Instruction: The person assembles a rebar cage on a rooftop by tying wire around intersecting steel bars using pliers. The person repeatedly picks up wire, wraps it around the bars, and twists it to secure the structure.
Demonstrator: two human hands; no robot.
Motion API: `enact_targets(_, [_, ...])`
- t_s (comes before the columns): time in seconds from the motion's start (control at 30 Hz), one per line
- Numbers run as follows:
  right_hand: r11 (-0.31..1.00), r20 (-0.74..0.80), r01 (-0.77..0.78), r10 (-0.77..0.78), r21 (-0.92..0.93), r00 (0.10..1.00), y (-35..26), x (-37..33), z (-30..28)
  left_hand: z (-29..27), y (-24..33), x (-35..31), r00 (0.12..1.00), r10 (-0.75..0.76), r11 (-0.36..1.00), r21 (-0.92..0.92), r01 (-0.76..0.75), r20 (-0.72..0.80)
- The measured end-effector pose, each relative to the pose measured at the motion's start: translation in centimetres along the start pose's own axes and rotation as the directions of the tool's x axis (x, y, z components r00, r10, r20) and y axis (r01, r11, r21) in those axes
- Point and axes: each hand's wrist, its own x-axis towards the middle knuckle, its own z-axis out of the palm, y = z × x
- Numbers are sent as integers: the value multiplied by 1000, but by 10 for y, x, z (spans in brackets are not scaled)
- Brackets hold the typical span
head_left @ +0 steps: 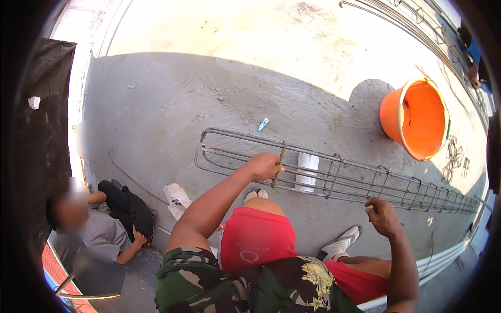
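Note:
A long rebar cage point(337, 156) of steel bars and square stirrups stretches from the middle toward the far right. Near its left end, my left hand point(265, 166) is closed around a rusty stirrup point(283, 149) that encircles the bars. My right hand point(384, 216) is at the cage's near side, its fingers curled together beside the lower bar. Whatever those fingers may pinch is too small to make out. Beneath the bars, between my hands, sits a white block-like piece point(307, 172).
An orange bucket point(391, 117) stands beyond the cage, with loose wire stirrups point(454, 156) nearby. More rebar point(412, 26) lies at the far right. White pipes point(436, 266) run along the near right. Another person point(107, 229) sits low at the left.

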Motion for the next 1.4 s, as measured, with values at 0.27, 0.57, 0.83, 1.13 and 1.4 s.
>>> enact_targets(0.27, [856, 9, -42, 44, 515, 999, -74, 71, 168, -16, 10, 6, 997, 75, 996, -48, -77, -34])
enact_targets(0.57, [-64, 332, -327, 113, 943, 936, -106, 108, 201, -2, 2, 1, 930, 336, 942, 63, -331, -147])
enact_targets(0.83, [-89, 347, -340, 80, 936, 934, -118, 127, 216, -3, 22, 15, 970, 237, 878, 417, -236, 49])
enact_targets(1.13, [246, 135, -163, 126, 955, 983, -125, 115, 225, -10, 25, -1, 958, 237, 956, 213, -200, -161])
enact_targets(1.4, [734, -431, 366, -111, 573, 896, -124, 134, 248, -23, 15, -15, 931, 345, 939, 41, -342, -122])
